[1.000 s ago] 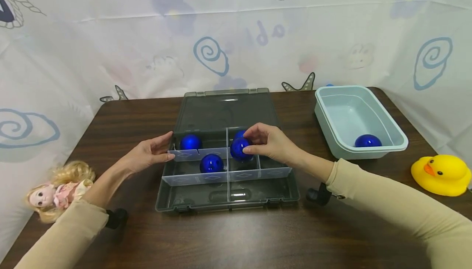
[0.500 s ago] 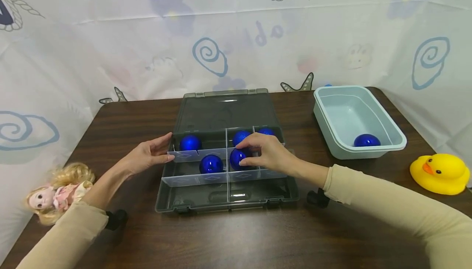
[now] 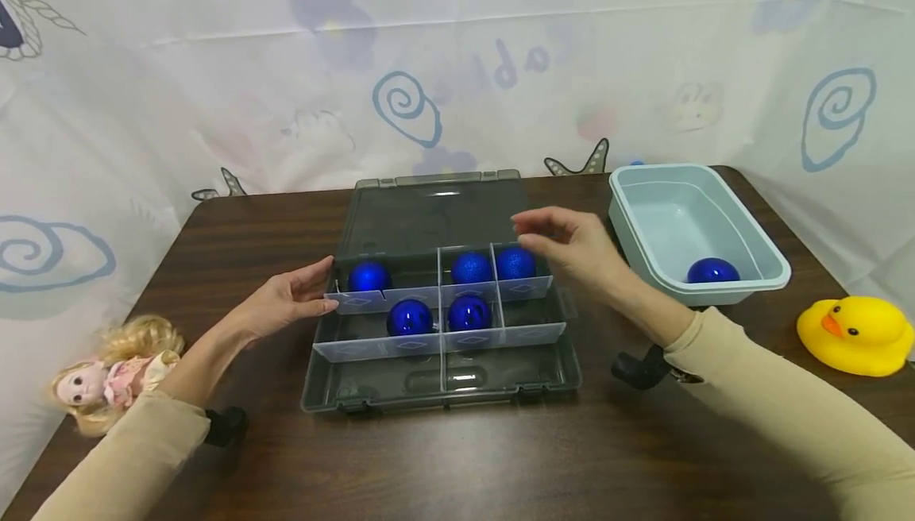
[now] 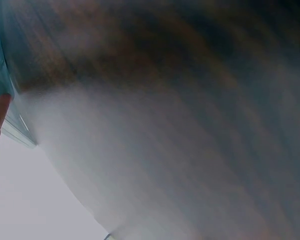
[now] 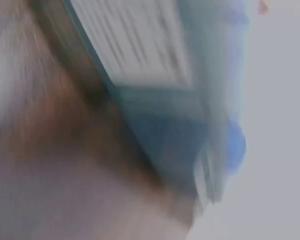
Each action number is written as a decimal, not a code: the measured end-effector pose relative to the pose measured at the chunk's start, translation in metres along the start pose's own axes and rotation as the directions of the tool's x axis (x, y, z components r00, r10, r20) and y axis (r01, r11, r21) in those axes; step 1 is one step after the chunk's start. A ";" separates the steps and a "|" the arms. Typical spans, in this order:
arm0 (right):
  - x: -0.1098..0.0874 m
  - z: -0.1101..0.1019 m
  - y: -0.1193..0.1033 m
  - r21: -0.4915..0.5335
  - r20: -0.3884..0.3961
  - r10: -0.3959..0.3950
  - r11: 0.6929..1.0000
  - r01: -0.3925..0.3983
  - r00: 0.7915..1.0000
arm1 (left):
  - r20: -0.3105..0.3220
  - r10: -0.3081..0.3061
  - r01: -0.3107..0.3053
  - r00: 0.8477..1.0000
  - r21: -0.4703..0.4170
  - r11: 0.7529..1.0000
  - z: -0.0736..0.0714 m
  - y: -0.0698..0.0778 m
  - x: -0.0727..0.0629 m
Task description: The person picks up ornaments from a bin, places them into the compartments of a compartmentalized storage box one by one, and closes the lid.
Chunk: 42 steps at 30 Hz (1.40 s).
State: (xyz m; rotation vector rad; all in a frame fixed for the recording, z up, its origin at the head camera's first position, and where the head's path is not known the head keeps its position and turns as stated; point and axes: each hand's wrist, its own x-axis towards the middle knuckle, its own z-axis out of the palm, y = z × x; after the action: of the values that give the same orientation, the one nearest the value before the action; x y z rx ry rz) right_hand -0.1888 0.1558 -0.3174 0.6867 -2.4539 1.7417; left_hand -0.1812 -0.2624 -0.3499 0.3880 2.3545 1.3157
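Five balls lie in box, one ball seems left in tub; left hand and right hand are spread.

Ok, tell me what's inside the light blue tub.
One shiny blue ball shows at the near end of the tub. The near rim hides the ball's bottom and anything below.

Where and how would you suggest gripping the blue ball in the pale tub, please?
I'd probably pinch the upper sides of the blue ball with the right hand, from above through the open top of the pale tub: it is round, and the tub's near rim hides its lower part.
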 end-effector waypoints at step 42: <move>-0.053 -0.192 0.072 -0.531 0.187 0.493 0.778 -0.335 0.850 | 0.007 0.022 -0.022 1.000 0.000 1.000 0.000 0.002 -0.001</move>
State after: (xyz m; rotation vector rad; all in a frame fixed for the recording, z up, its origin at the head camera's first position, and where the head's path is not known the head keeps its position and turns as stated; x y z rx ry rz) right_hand -0.2089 0.3668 -0.3268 0.3997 -3.2995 1.0557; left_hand -0.1799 -0.2616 -0.3476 0.4194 2.3513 1.3218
